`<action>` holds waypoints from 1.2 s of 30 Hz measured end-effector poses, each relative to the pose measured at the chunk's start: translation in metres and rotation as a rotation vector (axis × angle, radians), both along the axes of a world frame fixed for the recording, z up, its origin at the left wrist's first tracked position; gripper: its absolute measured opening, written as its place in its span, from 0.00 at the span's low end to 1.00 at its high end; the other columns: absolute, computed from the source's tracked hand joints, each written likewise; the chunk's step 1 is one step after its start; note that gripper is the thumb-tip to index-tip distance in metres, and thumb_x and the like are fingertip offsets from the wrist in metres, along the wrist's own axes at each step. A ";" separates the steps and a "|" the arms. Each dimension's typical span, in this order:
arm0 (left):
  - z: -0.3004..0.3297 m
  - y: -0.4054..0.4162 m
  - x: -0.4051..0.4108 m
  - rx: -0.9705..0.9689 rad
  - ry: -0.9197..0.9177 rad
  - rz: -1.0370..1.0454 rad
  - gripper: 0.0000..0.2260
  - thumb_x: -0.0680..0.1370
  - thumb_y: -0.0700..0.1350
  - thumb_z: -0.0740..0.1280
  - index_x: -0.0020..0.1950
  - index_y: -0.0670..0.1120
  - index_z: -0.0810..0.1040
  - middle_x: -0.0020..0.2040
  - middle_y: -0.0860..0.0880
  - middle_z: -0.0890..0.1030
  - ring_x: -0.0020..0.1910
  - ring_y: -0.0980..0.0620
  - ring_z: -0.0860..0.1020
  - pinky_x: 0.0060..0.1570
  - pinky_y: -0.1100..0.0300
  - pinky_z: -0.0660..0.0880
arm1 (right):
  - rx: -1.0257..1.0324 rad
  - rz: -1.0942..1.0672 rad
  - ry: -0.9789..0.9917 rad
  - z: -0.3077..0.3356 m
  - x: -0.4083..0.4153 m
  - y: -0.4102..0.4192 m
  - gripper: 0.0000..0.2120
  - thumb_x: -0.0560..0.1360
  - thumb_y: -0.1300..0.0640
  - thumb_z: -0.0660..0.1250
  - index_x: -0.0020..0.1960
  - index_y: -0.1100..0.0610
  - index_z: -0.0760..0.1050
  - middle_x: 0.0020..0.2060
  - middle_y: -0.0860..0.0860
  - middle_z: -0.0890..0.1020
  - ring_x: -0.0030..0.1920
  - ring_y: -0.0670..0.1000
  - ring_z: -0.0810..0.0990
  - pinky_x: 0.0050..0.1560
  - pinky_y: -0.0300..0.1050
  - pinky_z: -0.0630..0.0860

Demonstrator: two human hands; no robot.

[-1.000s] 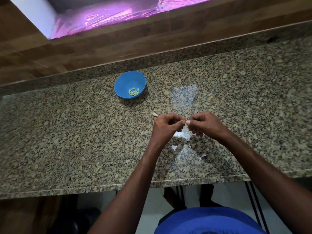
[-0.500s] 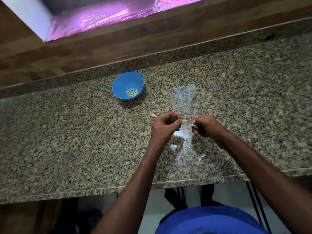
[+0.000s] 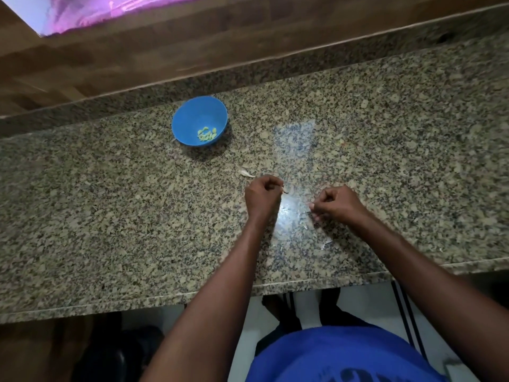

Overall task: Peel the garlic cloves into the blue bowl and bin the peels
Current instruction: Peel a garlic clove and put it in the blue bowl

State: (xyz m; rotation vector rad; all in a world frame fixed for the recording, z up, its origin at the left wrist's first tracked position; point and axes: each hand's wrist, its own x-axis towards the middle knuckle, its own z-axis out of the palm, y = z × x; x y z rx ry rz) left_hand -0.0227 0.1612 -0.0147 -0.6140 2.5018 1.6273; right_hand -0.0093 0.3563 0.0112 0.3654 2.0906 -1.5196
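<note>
Left hand (image 3: 264,196): fingers curled, thumb and forefinger pinching a small pale garlic clove (image 3: 285,191) that barely shows at the fingertips; its state of peeling cannot be made out. Right hand (image 3: 336,205): fingers curled, fingertips pinched on a thin pale sliver, too small to identify with certainty. The hands are apart, the right at 3 o'clock from the left. One whitish unpeeled garlic clove (image 3: 246,173) lies on the table just at 11 o'clock from the left hand. The round blue plastic bowl (image 3: 192,117) stands at 11 o'clock, well apart from both hands, with a small heap of pale yellow-green peeled cloves (image 3: 206,134) inside. Thin white peel scraps (image 3: 326,243) lie between and below the hands, partly lost in glare. The speckled granite table (image 3: 110,202) meets a wooden wall panel (image 3: 165,45) at 12 o'clock; a blue shirt (image 3: 336,354) shows at 6 o'clock.
</note>
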 end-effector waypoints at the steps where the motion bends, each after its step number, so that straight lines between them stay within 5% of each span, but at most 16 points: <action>1: -0.002 -0.001 -0.003 -0.032 0.008 -0.024 0.09 0.76 0.34 0.72 0.49 0.46 0.86 0.43 0.54 0.85 0.41 0.61 0.82 0.40 0.72 0.77 | 0.024 -0.017 -0.001 -0.002 0.001 0.000 0.05 0.74 0.68 0.75 0.43 0.69 0.80 0.35 0.60 0.85 0.30 0.49 0.84 0.33 0.42 0.82; 7: -0.009 -0.015 0.010 -0.099 0.008 -0.023 0.09 0.81 0.36 0.69 0.56 0.45 0.85 0.49 0.53 0.85 0.47 0.60 0.82 0.44 0.74 0.77 | 0.182 -0.003 0.048 -0.013 0.000 -0.001 0.06 0.70 0.68 0.77 0.41 0.69 0.80 0.34 0.57 0.85 0.32 0.48 0.83 0.36 0.42 0.78; 13: -0.005 -0.004 0.029 -0.333 0.053 -0.106 0.06 0.82 0.38 0.68 0.56 0.45 0.84 0.50 0.52 0.82 0.48 0.55 0.81 0.41 0.72 0.76 | 0.161 -0.008 0.081 -0.021 -0.002 0.000 0.11 0.68 0.70 0.77 0.41 0.59 0.78 0.37 0.64 0.83 0.35 0.58 0.85 0.41 0.57 0.83; 19: -0.005 0.033 0.070 -0.455 0.146 -0.371 0.11 0.82 0.43 0.69 0.64 0.44 0.80 0.55 0.52 0.72 0.52 0.58 0.67 0.42 0.74 0.65 | 0.268 0.046 0.164 -0.023 0.006 0.006 0.06 0.71 0.63 0.79 0.43 0.53 0.86 0.34 0.48 0.87 0.34 0.47 0.86 0.41 0.47 0.85; 23: -0.007 0.048 0.081 -0.478 0.187 -0.502 0.12 0.77 0.48 0.74 0.58 0.46 0.81 0.54 0.52 0.75 0.52 0.57 0.65 0.45 0.68 0.63 | 0.397 0.076 0.214 -0.027 0.013 0.014 0.03 0.73 0.57 0.78 0.47 0.53 0.87 0.38 0.46 0.87 0.35 0.42 0.84 0.36 0.35 0.78; 28: -0.015 0.051 0.088 -0.578 0.246 -0.517 0.03 0.77 0.37 0.73 0.45 0.43 0.82 0.43 0.48 0.79 0.42 0.52 0.72 0.35 0.58 0.71 | 0.502 0.179 0.309 -0.027 0.027 0.028 0.07 0.75 0.58 0.76 0.52 0.53 0.87 0.47 0.50 0.88 0.43 0.47 0.84 0.47 0.39 0.80; 32: -0.018 0.045 0.085 -0.626 0.239 -0.477 0.09 0.80 0.36 0.69 0.40 0.43 0.81 0.38 0.48 0.79 0.37 0.50 0.75 0.33 0.50 0.76 | 0.461 0.206 0.389 -0.032 0.048 0.031 0.09 0.76 0.62 0.74 0.54 0.53 0.87 0.48 0.50 0.88 0.40 0.45 0.84 0.42 0.34 0.78; 36: -0.016 0.025 0.086 -0.589 0.155 -0.384 0.08 0.80 0.34 0.68 0.42 0.41 0.82 0.41 0.46 0.81 0.39 0.48 0.79 0.35 0.61 0.78 | 0.419 0.206 0.489 -0.036 0.064 0.033 0.10 0.76 0.65 0.71 0.53 0.56 0.87 0.48 0.53 0.88 0.39 0.46 0.85 0.44 0.40 0.83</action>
